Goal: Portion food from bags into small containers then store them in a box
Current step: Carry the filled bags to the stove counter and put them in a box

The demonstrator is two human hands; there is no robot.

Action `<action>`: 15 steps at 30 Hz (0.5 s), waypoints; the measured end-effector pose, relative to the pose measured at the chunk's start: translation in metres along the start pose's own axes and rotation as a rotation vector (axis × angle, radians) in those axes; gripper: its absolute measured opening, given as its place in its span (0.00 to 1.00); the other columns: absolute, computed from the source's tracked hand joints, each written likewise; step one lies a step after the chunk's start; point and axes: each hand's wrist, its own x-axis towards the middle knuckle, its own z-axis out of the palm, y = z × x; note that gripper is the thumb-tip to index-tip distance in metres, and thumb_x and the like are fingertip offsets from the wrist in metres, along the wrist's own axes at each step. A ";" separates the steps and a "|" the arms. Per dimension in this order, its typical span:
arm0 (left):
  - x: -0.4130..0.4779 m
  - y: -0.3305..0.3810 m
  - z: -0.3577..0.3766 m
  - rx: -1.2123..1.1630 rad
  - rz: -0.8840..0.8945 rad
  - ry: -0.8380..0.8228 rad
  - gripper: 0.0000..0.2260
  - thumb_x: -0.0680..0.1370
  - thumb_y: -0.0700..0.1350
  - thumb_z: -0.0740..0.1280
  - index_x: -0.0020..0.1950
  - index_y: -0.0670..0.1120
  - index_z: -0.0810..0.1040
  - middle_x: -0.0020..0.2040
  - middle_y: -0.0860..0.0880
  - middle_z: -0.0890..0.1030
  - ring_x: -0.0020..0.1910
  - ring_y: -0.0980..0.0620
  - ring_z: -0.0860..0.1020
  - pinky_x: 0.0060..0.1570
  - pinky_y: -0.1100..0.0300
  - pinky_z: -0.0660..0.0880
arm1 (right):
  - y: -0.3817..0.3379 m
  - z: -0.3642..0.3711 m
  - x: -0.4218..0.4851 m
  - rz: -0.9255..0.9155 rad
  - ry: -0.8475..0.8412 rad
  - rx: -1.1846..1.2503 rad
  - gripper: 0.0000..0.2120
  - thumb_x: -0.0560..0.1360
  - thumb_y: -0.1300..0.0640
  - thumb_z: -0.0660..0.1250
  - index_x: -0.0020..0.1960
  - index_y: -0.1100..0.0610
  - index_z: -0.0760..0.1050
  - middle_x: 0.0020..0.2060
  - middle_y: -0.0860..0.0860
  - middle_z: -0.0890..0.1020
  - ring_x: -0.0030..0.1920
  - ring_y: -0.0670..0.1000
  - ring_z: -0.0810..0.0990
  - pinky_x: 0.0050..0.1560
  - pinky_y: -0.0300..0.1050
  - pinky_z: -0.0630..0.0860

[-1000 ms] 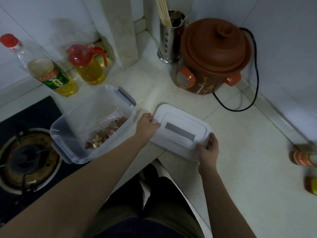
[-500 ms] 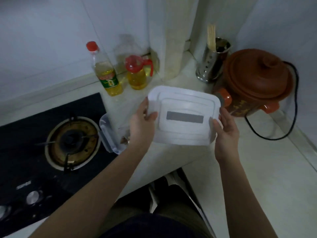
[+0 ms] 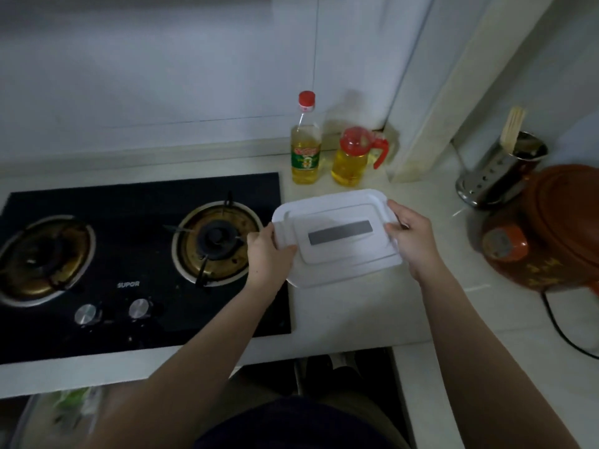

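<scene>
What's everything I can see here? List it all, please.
lid: one, white with a grey strip, held up mid-view
stove: one, black, two burners, left
oil bottle: one, yellow, red cap, behind the lid
oil jug: one, yellow, red top, right of the bottle
utensil holder: one, steel, far right
cooker: one, brown, right edge
counter: one, pale, around the stove
left hand: one, grips the lid's left edge
right hand: one, grips the lid's right edge
</scene>
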 end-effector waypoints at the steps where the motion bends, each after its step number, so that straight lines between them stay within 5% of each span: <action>1: 0.000 -0.002 0.002 0.019 -0.006 -0.003 0.08 0.73 0.38 0.69 0.52 0.44 0.78 0.55 0.39 0.76 0.53 0.40 0.76 0.51 0.56 0.75 | 0.003 0.000 0.001 0.013 0.005 -0.034 0.25 0.71 0.68 0.64 0.66 0.55 0.75 0.62 0.46 0.78 0.63 0.47 0.76 0.67 0.47 0.71; 3: 0.001 -0.004 0.005 0.026 -0.037 -0.005 0.05 0.73 0.37 0.68 0.47 0.44 0.76 0.56 0.38 0.74 0.52 0.41 0.74 0.47 0.60 0.71 | 0.006 0.002 0.002 0.029 0.015 -0.084 0.25 0.70 0.67 0.64 0.66 0.54 0.75 0.62 0.46 0.79 0.62 0.47 0.77 0.68 0.50 0.70; 9: 0.005 -0.015 0.012 -0.051 -0.029 -0.025 0.19 0.75 0.37 0.68 0.66 0.45 0.76 0.56 0.45 0.79 0.56 0.45 0.77 0.58 0.46 0.77 | 0.006 0.005 -0.002 0.016 0.048 -0.145 0.24 0.71 0.63 0.63 0.65 0.48 0.75 0.57 0.42 0.81 0.58 0.46 0.78 0.61 0.44 0.74; 15: 0.025 -0.015 0.016 -0.002 -0.036 -0.015 0.23 0.75 0.39 0.70 0.70 0.47 0.73 0.58 0.46 0.80 0.58 0.46 0.77 0.60 0.47 0.76 | 0.006 0.007 -0.008 0.080 0.108 -0.096 0.20 0.71 0.61 0.62 0.58 0.44 0.78 0.48 0.35 0.82 0.50 0.40 0.79 0.52 0.43 0.77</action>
